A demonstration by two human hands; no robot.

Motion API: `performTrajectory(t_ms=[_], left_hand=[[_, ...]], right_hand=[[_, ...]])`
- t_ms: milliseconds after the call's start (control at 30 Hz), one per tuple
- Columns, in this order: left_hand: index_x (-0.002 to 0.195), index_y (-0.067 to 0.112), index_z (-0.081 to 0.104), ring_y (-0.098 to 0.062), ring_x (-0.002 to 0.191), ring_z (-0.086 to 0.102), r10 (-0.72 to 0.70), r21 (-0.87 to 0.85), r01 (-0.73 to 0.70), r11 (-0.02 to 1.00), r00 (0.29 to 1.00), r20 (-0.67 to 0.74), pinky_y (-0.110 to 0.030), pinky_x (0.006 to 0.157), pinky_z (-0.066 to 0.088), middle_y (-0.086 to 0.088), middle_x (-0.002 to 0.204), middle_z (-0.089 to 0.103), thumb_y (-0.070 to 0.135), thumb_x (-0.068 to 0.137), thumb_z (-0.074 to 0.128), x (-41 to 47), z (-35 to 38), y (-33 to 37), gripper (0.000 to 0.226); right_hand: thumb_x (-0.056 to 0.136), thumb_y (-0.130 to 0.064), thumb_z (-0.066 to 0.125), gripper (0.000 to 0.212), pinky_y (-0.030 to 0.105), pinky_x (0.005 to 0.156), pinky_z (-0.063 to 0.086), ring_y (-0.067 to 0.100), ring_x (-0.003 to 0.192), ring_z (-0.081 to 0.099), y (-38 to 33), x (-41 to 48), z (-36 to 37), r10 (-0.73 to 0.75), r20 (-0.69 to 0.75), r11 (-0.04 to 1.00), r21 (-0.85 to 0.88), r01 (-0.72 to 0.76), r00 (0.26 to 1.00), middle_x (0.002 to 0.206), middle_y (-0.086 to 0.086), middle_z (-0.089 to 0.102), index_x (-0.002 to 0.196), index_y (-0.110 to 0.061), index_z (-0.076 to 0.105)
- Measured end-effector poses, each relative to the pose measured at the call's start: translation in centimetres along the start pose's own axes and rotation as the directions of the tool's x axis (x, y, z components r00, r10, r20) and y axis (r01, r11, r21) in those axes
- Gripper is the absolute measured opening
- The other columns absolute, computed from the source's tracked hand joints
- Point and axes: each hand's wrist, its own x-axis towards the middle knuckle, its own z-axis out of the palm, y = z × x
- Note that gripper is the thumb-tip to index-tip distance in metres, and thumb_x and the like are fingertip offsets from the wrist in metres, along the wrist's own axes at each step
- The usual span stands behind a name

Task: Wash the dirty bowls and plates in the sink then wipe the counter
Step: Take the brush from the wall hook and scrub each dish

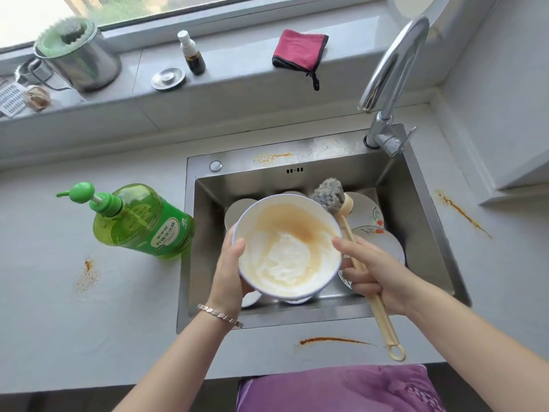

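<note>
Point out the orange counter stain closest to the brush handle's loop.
The thin streak in front of the sink, just left of the brush loop. The others lie beside the soap bottle, behind the sink and far right.

Daylit window above a pale grey sill.

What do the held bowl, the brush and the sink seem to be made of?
The white blue-rimmed bowl: likely glazed ceramic, glossy under brown smears. The long cream-handled dish brush: matte plastic handle, grey fibrous head. The rectangular sink: brushed stainless steel, dull grey sheen.
</note>
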Motion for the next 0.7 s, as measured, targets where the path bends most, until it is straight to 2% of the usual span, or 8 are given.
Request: performTrajectory(t_ms=[167, 233, 300, 367, 433, 467, 567, 700], left_hand=[[0.131, 0.009, 0.046, -0.015, 0.090, 0.068, -0.167, -0.102, 0.171, 0.980, 0.985, 0.039, -0.026, 0.065, 0.056, -0.011, 0.115, 0.063, 0.031, 0.075, 0.044, 0.0, 0.0, -0.9, 0.061], [0.126, 0.016, 0.051, -0.017, 0.094, 0.067, -0.199, -0.072, 0.201, 0.977, 0.980, 0.028, -0.028, 0.068, 0.057, -0.010, 0.117, 0.062, 0.027, 0.085, 0.046, -0.1, 0.1, -1.0, 0.043], [0.119, 0.028, 0.052, -0.017, 0.104, 0.061, -0.164, 0.176, 0.168, 0.970, 0.986, -0.038, -0.028, 0.079, 0.053, -0.005, 0.119, 0.059, 0.021, 0.098, 0.037, -0.3, 0.3, -1.0, 0.027], [0.128, 0.032, 0.045, -0.014, 0.118, 0.048, 0.067, 0.661, 0.020, 0.751, 0.992, -0.106, -0.027, 0.093, 0.040, 0.002, 0.127, 0.051, 0.027, 0.097, 0.038, -0.5, 0.2, -1.0, 0.032], [0.133, 0.023, 0.046, -0.006, 0.119, 0.039, 0.360, 0.875, -0.243, 0.419, 0.929, 0.085, -0.019, 0.100, 0.029, 0.008, 0.126, 0.046, 0.040, 0.087, 0.045, -1.3, 0.4, -0.7, 0.048], [0.128, 0.017, 0.051, -0.005, 0.116, 0.039, 0.396, 0.874, -0.371, 0.313, 0.888, 0.235, -0.014, 0.100, 0.027, 0.008, 0.122, 0.049, 0.042, 0.083, 0.047, -1.6, 0.7, -0.8, 0.052], [0.107, 0.019, 0.063, -0.007, 0.091, 0.057, 0.287, 0.805, -0.553, 0.213, 0.824, 0.489, -0.015, 0.079, 0.044, 0.009, 0.097, 0.066, 0.040, 0.076, 0.052, -2.4, 2.1, -1.5, 0.038], [0.077, 0.025, 0.044, -0.014, 0.055, 0.056, 0.262, 0.822, -0.568, 0.035, 0.799, 0.541, -0.024, 0.038, 0.043, 0.010, 0.059, 0.056, 0.030, 0.068, 0.045, -2.1, 3.2, -2.4, 0.010]], right_hand=[[0.071, -0.028, 0.063, 0.025, 0.010, 0.029, 0.019, 0.001, 0.034, 0.021, 0.4, -0.4, -0.4, -0.039, -0.006, 0.998, -0.057, 0.039, 0.999, 0.048, -0.010, 0.043, 0.091, -0.018, 0.053], [0.072, -0.030, 0.061, 0.028, 0.011, 0.030, 0.020, 0.001, 0.034, 0.022, 0.8, -0.4, -0.3, -0.054, -0.033, 0.997, -0.058, 0.052, 0.998, 0.047, -0.011, 0.043, 0.095, -0.017, 0.053], [0.078, -0.029, 0.061, 0.024, 0.012, 0.030, 0.020, 0.002, 0.034, 0.023, 1.2, -0.1, -0.1, -0.060, -0.096, 0.997, -0.060, 0.055, 0.994, 0.049, -0.009, 0.041, 0.097, -0.016, 0.055], [0.087, -0.026, 0.059, 0.014, 0.013, 0.031, 0.021, 0.003, 0.034, 0.024, 1.5, 0.4, 0.1, -0.078, -0.174, 0.994, -0.088, 0.063, 0.982, 0.050, -0.008, 0.041, 0.096, -0.016, 0.057], [0.088, -0.027, 0.059, 0.012, 0.015, 0.032, 0.023, 0.004, 0.035, 0.026, 1.6, 0.9, 0.3, -0.119, -0.227, 0.986, -0.144, 0.087, 0.967, 0.053, -0.005, 0.043, 0.095, -0.018, 0.059], [0.087, -0.027, 0.061, 0.011, 0.017, 0.033, 0.023, 0.005, 0.036, 0.027, 1.7, 1.0, 0.4, -0.147, -0.246, 0.979, -0.175, 0.105, 0.958, 0.055, -0.003, 0.044, 0.095, -0.019, 0.060], [0.086, -0.028, 0.063, 0.005, 0.018, 0.034, 0.024, 0.005, 0.036, 0.030, 1.5, 1.3, 0.8, -0.225, -0.275, 0.956, -0.249, 0.158, 0.935, 0.058, -0.001, 0.045, 0.084, -0.024, 0.061], [0.086, -0.029, 0.062, 0.016, 0.018, 0.035, 0.023, 0.006, 0.037, 0.029, 0.9, 1.4, 1.6, -0.235, -0.297, 0.952, -0.261, 0.158, 0.925, 0.061, 0.003, 0.043, 0.079, -0.017, 0.056]])
